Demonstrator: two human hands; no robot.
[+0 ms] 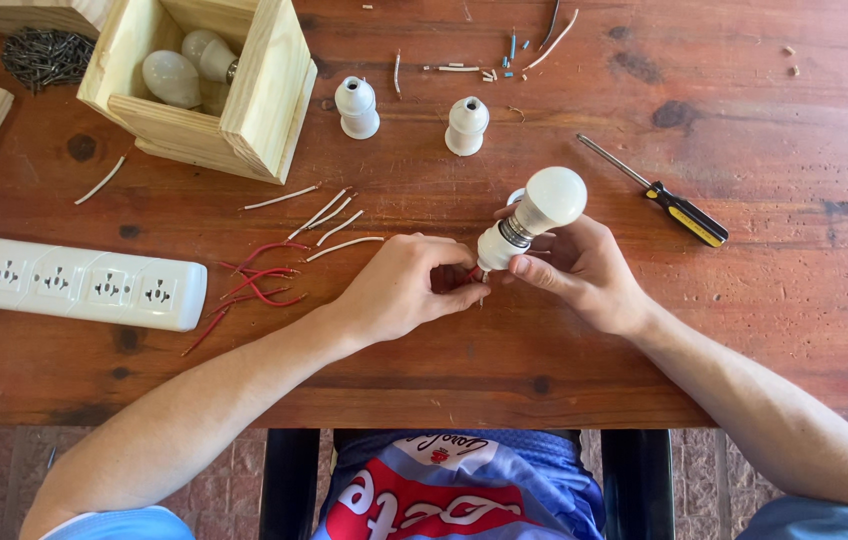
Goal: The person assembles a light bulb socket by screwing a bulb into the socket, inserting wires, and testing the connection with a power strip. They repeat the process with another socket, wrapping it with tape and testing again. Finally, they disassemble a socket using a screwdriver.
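Your right hand (pixel 584 268) grips the white round bulb in its white socket (pixel 529 220) while your left hand (pixel 414 285), at its 8 o'clock, pinches thin red wires (pixel 474 273); tugging could snap them.

Wooden bench (pixel 544 340): white power strip (pixel 72 282) at left; wooden box (pixel 264 95) holding bulbs (pixel 172 77); two white lamp sockets (pixel 357 107); screwdriver (pixel 656 191); pile of dark screws (pixel 44 55)

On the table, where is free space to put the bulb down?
Bare wood lies right of the screwdriver, and along the near table edge under both hands. It is crowded left of the left hand: red wires, white wires, power strip. The right hand holds the bulb.
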